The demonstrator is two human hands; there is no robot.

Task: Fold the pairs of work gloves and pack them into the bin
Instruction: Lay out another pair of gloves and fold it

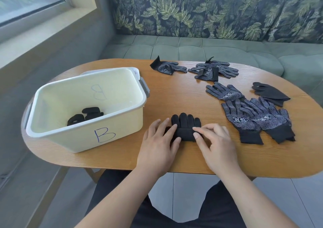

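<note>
Pressing down on a plain black glove pair (185,122), both hands work just right of the bin's (70,138) front right corner, close to the table's (174,96) near edge. The pair lies flat with its fingers pointing away from the person and its cuff folded up over the palm. The left hand (160,140) is released, its fingers laid fairly straight across the left side of the fold. The right hand (214,141) has bent fingers with their tips on the fold's right end; I cannot tell whether they pinch the cloth or only press it.

The cream bin, marked with a blue B, sits at the table's left end, its left wall near that rim. Folded black gloves (85,116) lie on its floor by the near wall; the rest of the floor is bare.

A strip of bare wood runs between the bin's right wall and the hands. Farther right of the bin, two dotted gloves (253,118) lie overlapped, cuffs toward the near edge, with a single dotted glove (223,92) just behind them. A plain black glove (270,92) lies farthest right of the bin, near the table's right rim. Beyond the bin's far right corner, along the far edge, lie one dotted pair (167,67) and, farther right, a dotted heap (215,70)
</note>
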